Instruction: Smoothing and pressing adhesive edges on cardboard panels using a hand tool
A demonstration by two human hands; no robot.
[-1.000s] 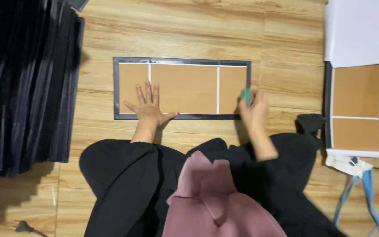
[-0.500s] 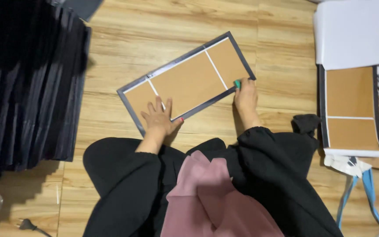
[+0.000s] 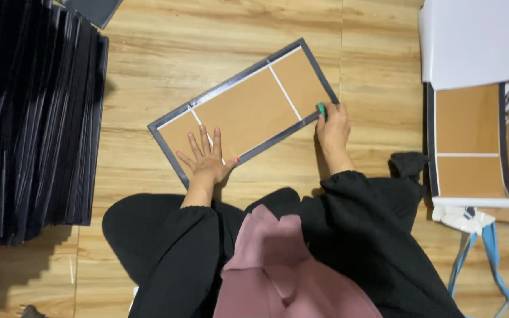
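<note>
A long flat panel (image 3: 248, 106) lies tilted on the wooden floor, brown with a dark grey border and two thin white dividing lines. My left hand (image 3: 207, 159) rests flat on its near left end, fingers spread. My right hand (image 3: 332, 128) is at the panel's near right corner, closed around a small green tool (image 3: 321, 109) whose tip touches the border.
A thick stack of black panels (image 3: 30, 118) fills the left side. At the right lie a similar brown panel (image 3: 469, 147) under a white sheet (image 3: 478, 41), plus blue straps (image 3: 490, 247). My black sleeves and a pink garment fill the bottom.
The panel has turned from lying level to slanting, its right end farther away. Both hands stayed on it, the right one following the corner.
</note>
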